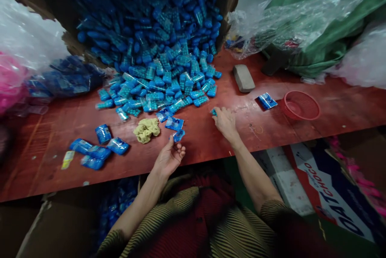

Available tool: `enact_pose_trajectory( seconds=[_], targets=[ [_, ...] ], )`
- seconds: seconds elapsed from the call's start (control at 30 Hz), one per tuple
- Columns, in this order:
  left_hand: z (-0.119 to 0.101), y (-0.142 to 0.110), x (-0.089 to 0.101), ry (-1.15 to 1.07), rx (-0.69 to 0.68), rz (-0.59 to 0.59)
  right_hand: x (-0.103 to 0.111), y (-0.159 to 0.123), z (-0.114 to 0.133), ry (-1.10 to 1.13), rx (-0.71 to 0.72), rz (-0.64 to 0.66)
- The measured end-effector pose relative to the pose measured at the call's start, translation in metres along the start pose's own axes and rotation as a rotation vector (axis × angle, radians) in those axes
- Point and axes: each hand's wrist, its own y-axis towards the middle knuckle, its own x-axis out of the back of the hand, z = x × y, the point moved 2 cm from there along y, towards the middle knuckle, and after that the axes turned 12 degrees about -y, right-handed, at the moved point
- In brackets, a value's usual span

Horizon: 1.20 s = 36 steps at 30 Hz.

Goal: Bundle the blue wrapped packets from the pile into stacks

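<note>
Red wooden tabletop (pixel 196 153) spans the view, a large mound of small clear-and-blue plastic containers (pixel 169 69) spilling from twelve o'clock. Centre the clock between the hands: the left hand (pixel 169 159) pinches a flat blue printed packet (pixel 179 135) between thumb and fingers. The right hand (pixel 226 124) grips a small blue item (pixel 214 112), mostly hidden, in its fingertips. Toward nine lie a crumpled yellowish cloth (pixel 146 130) and, farther out, plump blue packets (pixel 99 152). A grey block (pixel 243 78) sits toward one; a round red mesh basket (pixel 301 105) stands near three.
</note>
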Motion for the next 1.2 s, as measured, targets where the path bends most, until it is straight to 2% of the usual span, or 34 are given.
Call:
enact_pose_trajectory(
  seconds=[0.13,0.2,0.33,0.4,0.53,0.63,0.83,1.03,1.2],
  targets=[
    [0.000,0.004,0.001,-0.015,0.020,-0.030,-0.014,-0.007,0.018,-0.001,0.070,0.023],
    [0.000,0.005,0.002,-0.024,0.019,-0.046,-0.016,-0.011,0.024,0.072,0.103,0.029],
    [0.002,0.006,0.003,0.003,-0.029,-0.035,-0.005,-0.025,0.034,0.547,0.215,0.021],
    [0.002,0.006,0.003,0.029,-0.065,-0.008,0.006,-0.036,0.040,0.783,0.279,0.077],
    [0.003,0.005,0.004,0.066,-0.110,0.040,0.024,-0.050,0.053,0.926,0.400,0.221],
    [0.003,0.004,0.004,0.079,-0.118,0.062,0.030,-0.051,0.055,0.906,0.449,0.228],
    [0.003,0.003,0.005,0.097,-0.140,0.060,0.032,-0.053,0.056,0.791,0.512,0.138],
    [0.007,0.002,0.005,0.086,-0.154,0.068,0.035,-0.061,0.063,0.471,0.511,-0.083],
    [0.008,0.001,0.005,0.074,-0.183,0.046,0.035,-0.067,0.070,0.311,0.527,-0.123]
  ],
)
